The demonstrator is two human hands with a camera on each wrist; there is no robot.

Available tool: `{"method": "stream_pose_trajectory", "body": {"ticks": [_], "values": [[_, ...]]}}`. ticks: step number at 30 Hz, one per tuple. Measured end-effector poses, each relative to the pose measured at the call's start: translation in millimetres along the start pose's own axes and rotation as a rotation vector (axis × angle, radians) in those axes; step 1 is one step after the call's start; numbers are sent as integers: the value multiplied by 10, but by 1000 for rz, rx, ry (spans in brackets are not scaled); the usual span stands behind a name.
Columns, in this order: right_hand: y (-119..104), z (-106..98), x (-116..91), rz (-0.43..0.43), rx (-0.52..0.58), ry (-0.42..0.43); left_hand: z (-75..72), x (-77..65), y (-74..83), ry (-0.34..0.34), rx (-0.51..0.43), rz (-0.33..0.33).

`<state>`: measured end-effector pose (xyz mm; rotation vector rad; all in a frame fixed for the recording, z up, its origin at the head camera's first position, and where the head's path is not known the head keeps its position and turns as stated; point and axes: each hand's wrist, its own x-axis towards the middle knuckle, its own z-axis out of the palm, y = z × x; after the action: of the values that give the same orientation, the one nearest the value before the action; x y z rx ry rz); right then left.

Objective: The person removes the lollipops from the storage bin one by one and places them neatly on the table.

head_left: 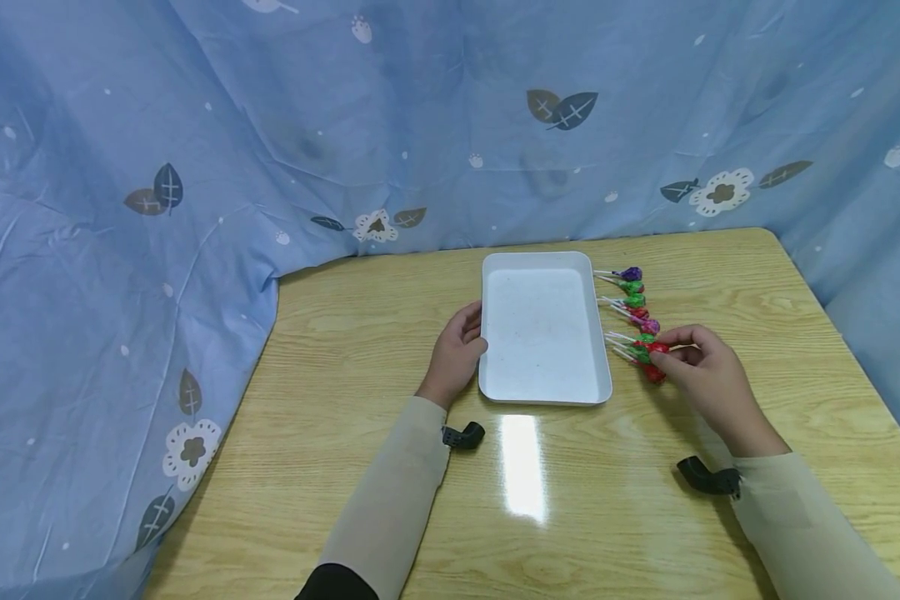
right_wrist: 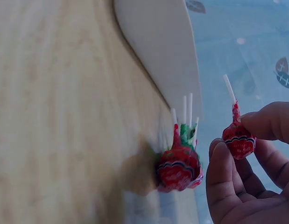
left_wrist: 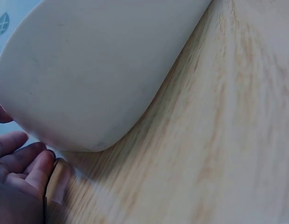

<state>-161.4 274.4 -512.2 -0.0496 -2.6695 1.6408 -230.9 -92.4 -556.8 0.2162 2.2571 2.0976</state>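
A white rectangular tray (head_left: 543,398) lies on the table, its inside bare apart from small specks. At its left side my left hand (head_left: 456,354) grips the edge, with the thumb over the rim and the other fingers along the outer wall. My right hand (head_left: 708,379) pinches a red-wrapped lollipop (right_wrist: 239,142) between thumb and fingers. In the right wrist view its white stick points up, and it is held apart from another red lollipop (right_wrist: 177,172). Several more wrapped lollipops (head_left: 633,301) lie in a column along the tray's right side, sticks toward the tray.
The wood-grain table (head_left: 375,333) carries all of this. Blue patterned cloth (head_left: 420,125) hangs behind it and along both sides. A bright light reflection (head_left: 522,467) shows on the tabletop in front of the tray. Black wrist mounts (head_left: 708,477) stick out from the sleeves.
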Motion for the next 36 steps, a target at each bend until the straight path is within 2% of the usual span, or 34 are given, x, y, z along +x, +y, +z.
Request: {"method": "stream_pose_trajectory", "body": {"ticks": [5,12,23,36], "values": [[44,-12,-88,-2,-9,-4,0,7,-4,2,0,2],[111,10,-171,-40,-50,-16,-9,9,-16,-22,-27,43],[174,20,-282,-54,-112,-2,3,-2,12,-13,-18,33],[210,66,-314,-115,-122,15,12,2,-2,-10,-20,38]]}}
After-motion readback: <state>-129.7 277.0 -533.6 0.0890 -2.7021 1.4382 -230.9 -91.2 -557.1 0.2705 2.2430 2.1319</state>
